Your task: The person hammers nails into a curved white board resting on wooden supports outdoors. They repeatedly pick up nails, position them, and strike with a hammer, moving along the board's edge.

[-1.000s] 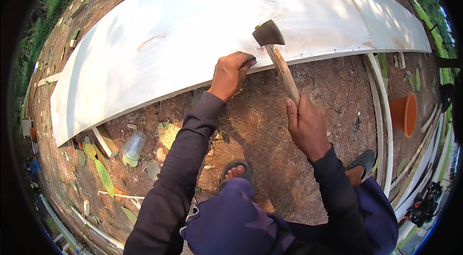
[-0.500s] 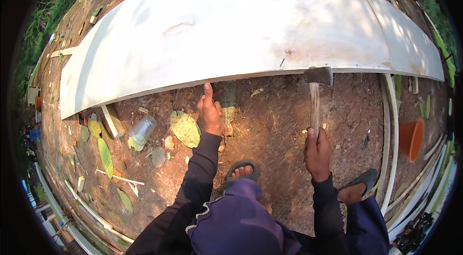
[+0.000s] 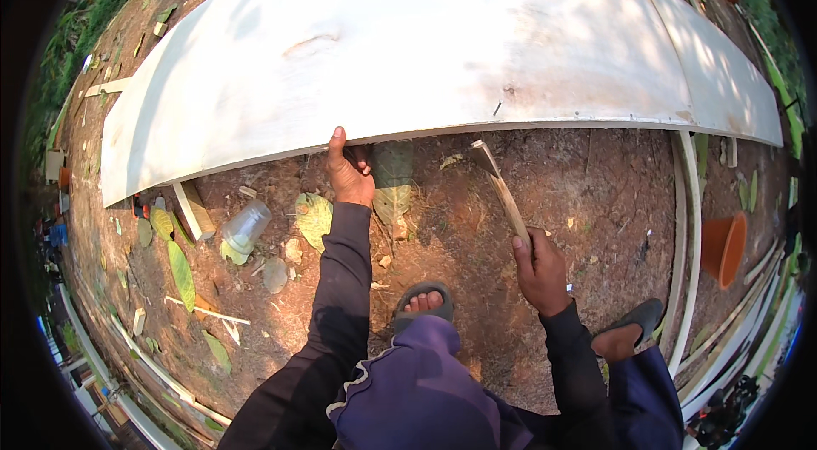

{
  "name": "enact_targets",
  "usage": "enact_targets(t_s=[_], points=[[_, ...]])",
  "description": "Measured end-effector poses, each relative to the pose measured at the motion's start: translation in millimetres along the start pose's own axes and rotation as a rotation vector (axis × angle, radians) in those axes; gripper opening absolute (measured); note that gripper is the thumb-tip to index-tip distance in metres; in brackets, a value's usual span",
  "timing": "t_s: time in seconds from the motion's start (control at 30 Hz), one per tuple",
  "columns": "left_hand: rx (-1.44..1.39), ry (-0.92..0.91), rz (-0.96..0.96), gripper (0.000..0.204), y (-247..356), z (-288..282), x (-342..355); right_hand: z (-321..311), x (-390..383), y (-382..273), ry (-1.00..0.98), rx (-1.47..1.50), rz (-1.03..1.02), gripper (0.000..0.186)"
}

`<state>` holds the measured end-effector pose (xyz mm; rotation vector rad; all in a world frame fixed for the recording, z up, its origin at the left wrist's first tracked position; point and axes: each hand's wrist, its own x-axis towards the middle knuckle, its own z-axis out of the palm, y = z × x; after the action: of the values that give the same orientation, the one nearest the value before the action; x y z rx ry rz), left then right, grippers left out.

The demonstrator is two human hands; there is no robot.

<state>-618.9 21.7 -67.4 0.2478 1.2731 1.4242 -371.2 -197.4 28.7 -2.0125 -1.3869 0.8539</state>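
Observation:
My left hand (image 3: 349,173) is closed on the near edge of the long white board (image 3: 340,59), thumb at the edge and fingers curled just below it. A small nail (image 3: 498,107) stands tilted in the board, to the right of that hand, near the edge. My right hand (image 3: 540,271) grips the wooden handle of a hatchet (image 3: 502,195), held over the dirt with its dark head (image 3: 485,157) turned partly edge-on, just below the board's edge.
A wood block (image 3: 195,212) props the board at left, near a clear plastic cup (image 3: 247,229) and leaves. At right lie long white strips (image 3: 691,220) and an orange pot (image 3: 723,250). My sandaled feet (image 3: 423,301) are on the dirt (image 3: 459,339) below.
My left hand has left the nail and moved down-left to the board's edge. The hatchet has dropped from above the board to below its edge, and its head has since swung leftward.

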Motion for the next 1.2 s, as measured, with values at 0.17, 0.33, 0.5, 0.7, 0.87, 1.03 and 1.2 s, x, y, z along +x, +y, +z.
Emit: enact_targets(t_s=[0.17,0.33,0.5,0.7,0.87,1.03,1.2], points=[[-0.057,-0.162,0.022,0.037,-4,-10,14,-4,27,9,-0.183,-0.210,-0.229,0.028],[-0.045,-0.159,0.048,0.034,-9,-12,18,-17,61,-2,-0.197,-0.487,-0.606,0.034],[-0.029,-0.099,0.052,0.035,-10,-4,14,-25,90,-9,-0.129,-0.635,-0.490,0.034],[0.002,-0.022,0.055,0.038,-7,2,10,-38,97,-20,-0.249,-0.669,-0.807,0.035],[0.007,-0.118,-0.007,0.047,-6,-11,13,-19,96,-14,-0.158,-0.634,-0.430,0.036],[-0.102,-0.210,-0.013,0.062,-20,-33,20,4,51,-3,-0.217,-0.370,-0.184,0.036],[-0.211,-0.135,-0.084,0.064,-14,-20,2,15,17,21,-0.193,-0.382,0.016,0.038]])
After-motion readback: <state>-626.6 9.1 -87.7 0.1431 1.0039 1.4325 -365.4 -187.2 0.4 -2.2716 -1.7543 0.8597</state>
